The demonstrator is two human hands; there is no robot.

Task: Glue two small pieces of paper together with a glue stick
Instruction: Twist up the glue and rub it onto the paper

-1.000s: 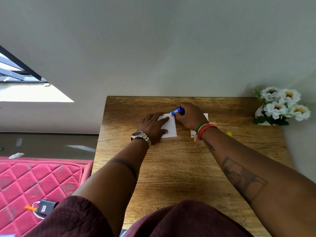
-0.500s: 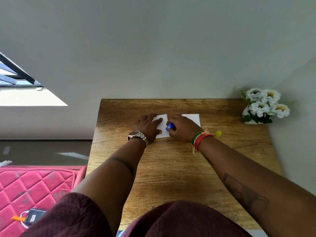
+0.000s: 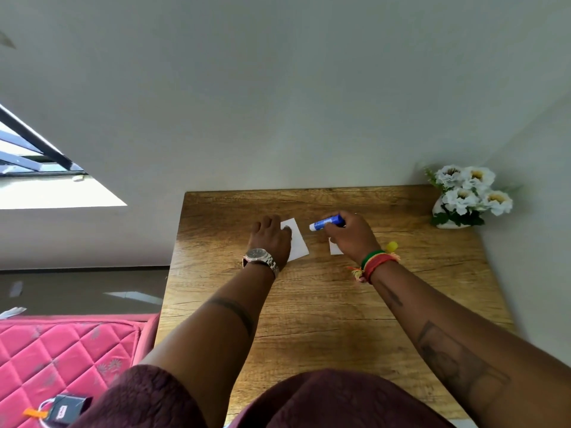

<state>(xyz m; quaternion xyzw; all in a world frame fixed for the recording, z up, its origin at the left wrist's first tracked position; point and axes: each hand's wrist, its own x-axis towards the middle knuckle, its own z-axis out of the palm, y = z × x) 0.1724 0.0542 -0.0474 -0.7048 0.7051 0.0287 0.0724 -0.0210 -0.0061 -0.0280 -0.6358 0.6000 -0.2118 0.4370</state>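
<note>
While the left hand (image 3: 272, 239) pins one paper (image 3: 296, 240) flat at frame centre, the right hand (image 3: 350, 234), clamped on the glue stick (image 3: 328, 222) (tip lifted), covers the second paper (image 3: 335, 249), which must next be laid on.

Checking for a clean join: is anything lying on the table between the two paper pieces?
Nothing visible: bare table separates the left paper from the right paper. The glue stick hovers in the right hand.

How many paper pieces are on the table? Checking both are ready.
2: one paper pinned under the left hand, another paper mostly hidden beneath the right hand.
</note>
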